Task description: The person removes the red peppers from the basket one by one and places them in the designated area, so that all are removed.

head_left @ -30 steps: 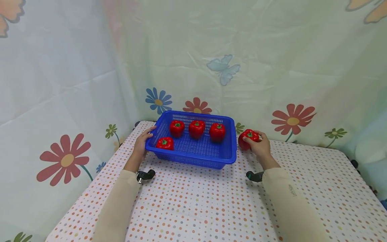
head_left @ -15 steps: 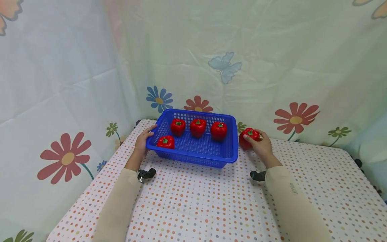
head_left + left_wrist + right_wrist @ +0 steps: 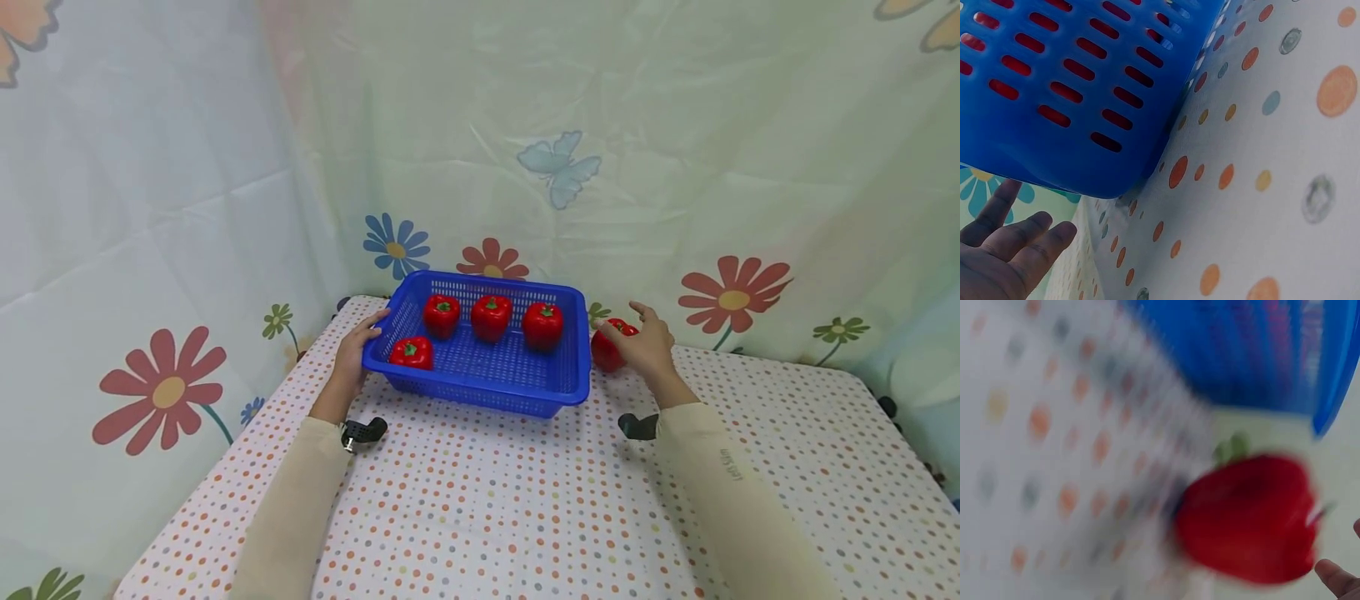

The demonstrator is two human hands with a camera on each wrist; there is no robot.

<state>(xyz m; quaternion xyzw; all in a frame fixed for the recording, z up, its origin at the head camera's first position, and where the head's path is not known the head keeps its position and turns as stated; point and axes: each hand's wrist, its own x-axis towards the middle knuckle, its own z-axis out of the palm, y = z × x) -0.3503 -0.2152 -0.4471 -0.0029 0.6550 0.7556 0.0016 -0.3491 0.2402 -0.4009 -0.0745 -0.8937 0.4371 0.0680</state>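
Note:
At the left end of a blue plastic basket (image 3: 480,385), my left hand (image 3: 351,354) has its fingertips by the rim. The left wrist view shows its fingers (image 3: 1038,253) extended, near the lower corner of the slotted wall. A red bell pepper (image 3: 608,355) stands on the table just right of the basket. My right hand (image 3: 649,347) is over and beside this pepper, thumb and fingers spread, partly covering it in the head view. In the right wrist view a fingertip (image 3: 1334,577) shows close to the pepper's stem end, with a gap around it.
Inside the basket are several more red bell peppers: a back row with a middle pepper (image 3: 491,318), and one pepper (image 3: 411,353) in the front left corner. A dotted cloth covers the table (image 3: 480,500). A flower-printed curtain (image 3: 637,192) hangs behind.
My right hand has let go of the pepper right of the basket, and its fingers have spread and lifted. The left hand and the basket stay put.

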